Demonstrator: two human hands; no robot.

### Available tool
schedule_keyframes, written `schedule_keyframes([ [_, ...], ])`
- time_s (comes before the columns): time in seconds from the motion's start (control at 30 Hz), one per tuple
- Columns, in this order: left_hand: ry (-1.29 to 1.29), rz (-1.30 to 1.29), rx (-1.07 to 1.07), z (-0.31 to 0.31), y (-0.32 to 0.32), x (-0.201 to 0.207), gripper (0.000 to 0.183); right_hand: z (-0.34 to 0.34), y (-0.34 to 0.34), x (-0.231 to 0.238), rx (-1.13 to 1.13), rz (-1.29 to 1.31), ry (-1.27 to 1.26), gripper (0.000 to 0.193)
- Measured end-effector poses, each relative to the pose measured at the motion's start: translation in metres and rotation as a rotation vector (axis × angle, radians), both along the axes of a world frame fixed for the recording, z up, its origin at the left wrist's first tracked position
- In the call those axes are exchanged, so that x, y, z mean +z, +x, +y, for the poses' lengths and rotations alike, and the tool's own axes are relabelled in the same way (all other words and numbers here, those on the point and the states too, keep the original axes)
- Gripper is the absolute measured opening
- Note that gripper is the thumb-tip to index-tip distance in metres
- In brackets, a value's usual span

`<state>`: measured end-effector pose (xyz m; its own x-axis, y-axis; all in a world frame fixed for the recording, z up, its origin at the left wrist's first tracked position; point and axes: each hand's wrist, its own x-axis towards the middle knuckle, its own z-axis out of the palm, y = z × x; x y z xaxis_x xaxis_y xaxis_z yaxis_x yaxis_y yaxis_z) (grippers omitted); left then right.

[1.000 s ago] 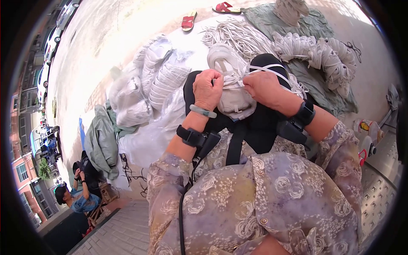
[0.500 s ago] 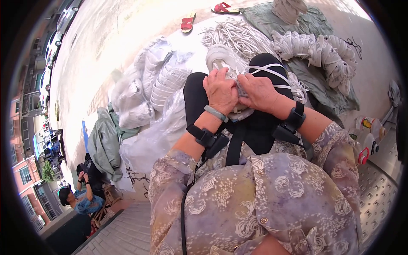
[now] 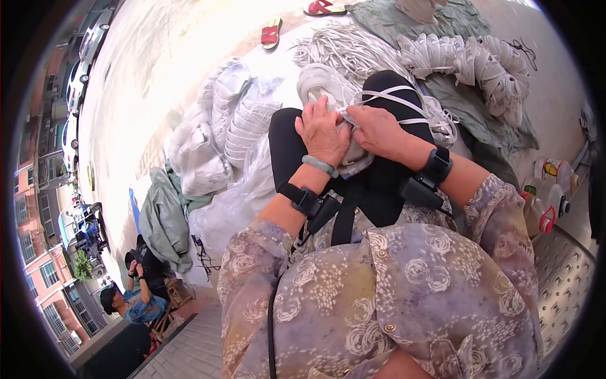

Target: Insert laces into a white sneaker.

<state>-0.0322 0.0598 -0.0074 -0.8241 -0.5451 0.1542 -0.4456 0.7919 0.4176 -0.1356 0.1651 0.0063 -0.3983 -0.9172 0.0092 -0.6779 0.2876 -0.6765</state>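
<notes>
A pale grey-white sneaker [image 3: 317,78] lies between my black-trousered knees, its toe pointing away from me. My left hand [image 3: 320,136] is curled over the lacing area and grips the shoe, its fingertips on the upper. Beside it, my right hand [image 3: 381,131] pinches a white shoelace [image 3: 392,97] between thumb and forefinger, close to the eyelets. The lace's loose length loops across my right knee. My hands cover most of the shoe's middle and part of its heel.
Beyond my knees lies a pile of white laces [image 3: 347,54]. Bundled white straps [image 3: 467,66] rest on a green cloth [image 3: 442,101] to the right. Plastic-wrapped white bundles [image 3: 221,120] sit left. Red slippers [image 3: 271,35], plastic bottles [image 3: 549,189] and a seated person [image 3: 136,300] are farther out.
My right hand has shifted slightly up and left along the shoe, and its fingers now pinch the lace. The left fingers have moved a little. The whole view has shifted slightly.
</notes>
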Motion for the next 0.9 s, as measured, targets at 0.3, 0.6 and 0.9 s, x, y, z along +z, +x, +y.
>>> schedule_keyframes([
  [0.3, 0.001, 0.043, -0.002, 0.001, -0.004, -0.009, 0.016, -0.001, -0.013, -0.01, -0.059, -0.228, 0.022, 0.025],
  [0.6, -0.168, 0.028, -0.186, -0.006, -0.006, 0.01, 0.009, 0.003, -0.011, -0.006, -0.107, -0.276, 0.013, 0.037],
  [0.9, -0.155, -0.255, 0.232, -0.097, 0.164, 0.011, 0.004, 0.02, -0.005, 0.001, -0.191, -0.305, 0.082, 0.052],
])
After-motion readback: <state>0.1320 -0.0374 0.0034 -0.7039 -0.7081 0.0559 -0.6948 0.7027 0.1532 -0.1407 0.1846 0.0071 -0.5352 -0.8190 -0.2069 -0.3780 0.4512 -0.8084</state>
